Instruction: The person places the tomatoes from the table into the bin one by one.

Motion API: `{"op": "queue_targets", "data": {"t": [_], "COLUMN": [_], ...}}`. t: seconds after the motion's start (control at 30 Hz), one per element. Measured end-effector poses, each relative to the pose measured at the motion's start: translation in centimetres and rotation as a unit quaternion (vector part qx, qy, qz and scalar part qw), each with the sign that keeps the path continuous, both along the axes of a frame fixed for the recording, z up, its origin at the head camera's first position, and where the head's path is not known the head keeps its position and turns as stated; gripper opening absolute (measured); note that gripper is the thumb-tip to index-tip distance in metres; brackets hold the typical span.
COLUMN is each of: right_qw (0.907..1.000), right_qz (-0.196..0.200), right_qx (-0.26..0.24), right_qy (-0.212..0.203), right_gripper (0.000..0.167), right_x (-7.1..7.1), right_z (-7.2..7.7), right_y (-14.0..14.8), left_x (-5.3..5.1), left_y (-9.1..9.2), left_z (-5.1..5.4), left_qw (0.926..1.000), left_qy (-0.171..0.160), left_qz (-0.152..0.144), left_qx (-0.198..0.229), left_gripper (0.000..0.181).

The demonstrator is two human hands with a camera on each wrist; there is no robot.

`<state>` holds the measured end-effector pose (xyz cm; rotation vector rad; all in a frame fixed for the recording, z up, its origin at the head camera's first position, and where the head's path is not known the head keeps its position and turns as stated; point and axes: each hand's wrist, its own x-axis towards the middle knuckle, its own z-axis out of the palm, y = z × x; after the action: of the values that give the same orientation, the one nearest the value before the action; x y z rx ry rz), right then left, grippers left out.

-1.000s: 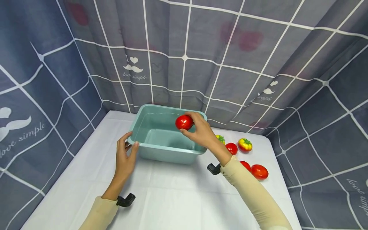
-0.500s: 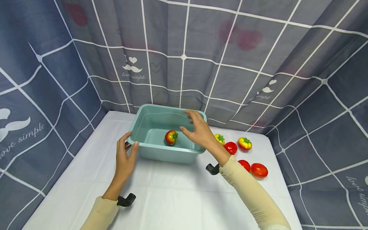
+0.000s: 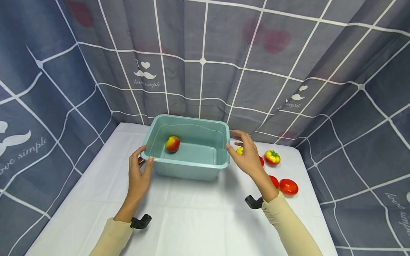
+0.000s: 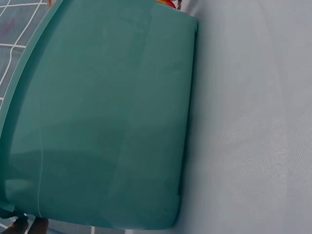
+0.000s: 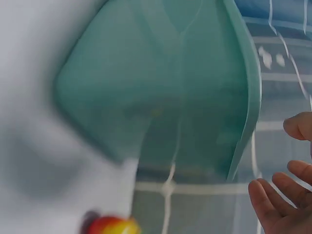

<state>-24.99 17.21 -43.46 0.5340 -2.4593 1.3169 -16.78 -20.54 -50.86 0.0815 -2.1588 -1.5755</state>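
Observation:
A pale green plastic tub (image 3: 189, 170) stands on the white-covered table. My left hand (image 3: 140, 176) grips its front left corner, thumb at the front and fingers round the left side; two of its fingertips (image 4: 38, 225) show by the rim in the left wrist view. Inside the tub, toward the left, lies a red-and-yellow bell pepper (image 3: 172, 144). Just outside the right rim is my right hand (image 3: 246, 154), fingers spread and relaxed, holding nothing. In the right wrist view its fingers (image 5: 265, 204) are apart from the tub wall (image 5: 170, 97).
Right of the tub lie another red-and-yellow bell pepper (image 3: 272, 158), a red tomato (image 3: 288, 187) and several more pieces partly hidden by the right hand and arm. Grey checked curtains (image 3: 217, 85) enclose the table (image 3: 192, 217) at the back and sides.
My right hand has let go of the bell pepper inside the tub and moved right, out over the rim. The pepper has rolled left. The left hand has stayed on the corner.

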Motion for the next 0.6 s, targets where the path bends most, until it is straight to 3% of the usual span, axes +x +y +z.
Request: {"op": "queue_targets", "data": {"t": [0.2,0.4,0.6], "right_qw": [0.9943,0.9779,0.9621], "right_qz": [-0.103,-0.198,-0.247], "right_qx": [-0.013,0.021,0.061], "right_qy": [-0.025,-0.062,-0.098], "right_gripper": [0.051,0.053,0.057], "right_x": [2.7,5.8,8.3], "right_z": [-3.3,-7.1,-10.3], "right_y": [6.2,10.4,12.4], "left_x": [0.1,0.2,-0.1], "left_y": [-0.1,-0.4,0.0], "left_z": [0.3,0.1,-0.1], "left_qw": [1.0000,0.9999,0.9999], "left_qy": [-0.004,0.004,0.014], "left_qz": [0.002,0.005,-0.005], "left_qx": [0.002,0.008,0.009], "left_gripper": [0.055,0.054,0.053]}}
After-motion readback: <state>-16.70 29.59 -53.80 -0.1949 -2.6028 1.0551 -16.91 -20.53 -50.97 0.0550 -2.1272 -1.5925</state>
